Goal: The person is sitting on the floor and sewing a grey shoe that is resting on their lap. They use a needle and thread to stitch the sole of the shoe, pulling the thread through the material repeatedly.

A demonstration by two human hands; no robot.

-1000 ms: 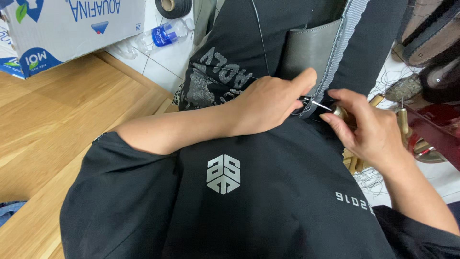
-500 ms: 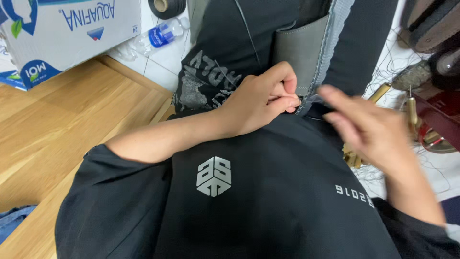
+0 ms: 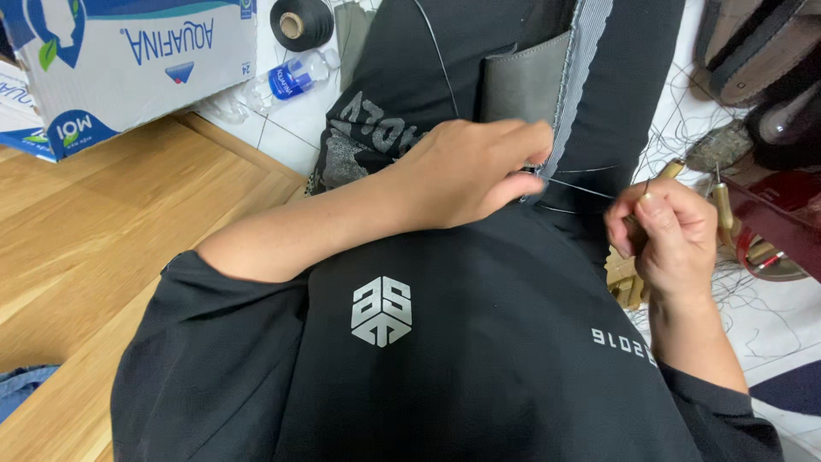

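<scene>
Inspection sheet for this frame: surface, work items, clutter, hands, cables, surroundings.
Surface: wooden board at left, white tiled floor beyond.
Work items: grey leather piece with striped edge; thread taut between the hands.
Clutter: black thread spool, plastic bottle, loose threads.
Hands: left hand pinches the leather edge; right hand grips a wooden-handled tool and pulls the thread.
Cables: nothing seen.
Surroundings: cardboard box, shoes.

White-blue carton (image 3: 128,64) top left, bottle label (image 3: 285,81)
</scene>
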